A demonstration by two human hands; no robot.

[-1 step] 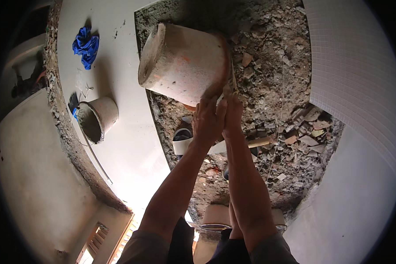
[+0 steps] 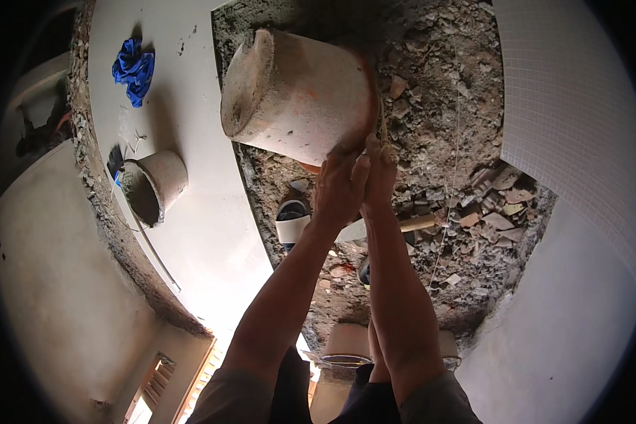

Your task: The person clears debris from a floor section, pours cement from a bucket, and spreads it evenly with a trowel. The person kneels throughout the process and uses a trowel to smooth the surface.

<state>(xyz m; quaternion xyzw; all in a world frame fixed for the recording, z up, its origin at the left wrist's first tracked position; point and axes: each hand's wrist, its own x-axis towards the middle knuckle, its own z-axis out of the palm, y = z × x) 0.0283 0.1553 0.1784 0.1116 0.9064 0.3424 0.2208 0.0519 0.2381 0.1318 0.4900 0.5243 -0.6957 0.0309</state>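
A large mortar-smeared bucket [image 2: 311,95] lies tipped on its side over rough rubble ground, with a grey, crusted end toward the left. My left hand [image 2: 340,187] and my right hand [image 2: 379,173] are side by side at the bucket's lower right edge, fingers curled round it. A thin cord or handle [image 2: 383,124] hangs at that edge beside my right hand. Below my wrists rests a tool with a wooden handle [image 2: 418,223] and a pale flat blade [image 2: 353,231], partly hidden by my right forearm. The fingertips are hidden by the bucket edge.
On the pale slab [image 2: 212,205] at left stand a smaller bucket [image 2: 171,177] and a crumpled blue cloth [image 2: 134,71]. Broken tile pieces [image 2: 498,220] are heaped at right beside the tiled wall [image 2: 572,99]. A taut string [image 2: 448,205] crosses the rubble. A sandalled foot [image 2: 292,225] is near my left forearm.
The bucket has turned slightly, so more of its left end shows. Both hands have shifted a little to the right with its edge.
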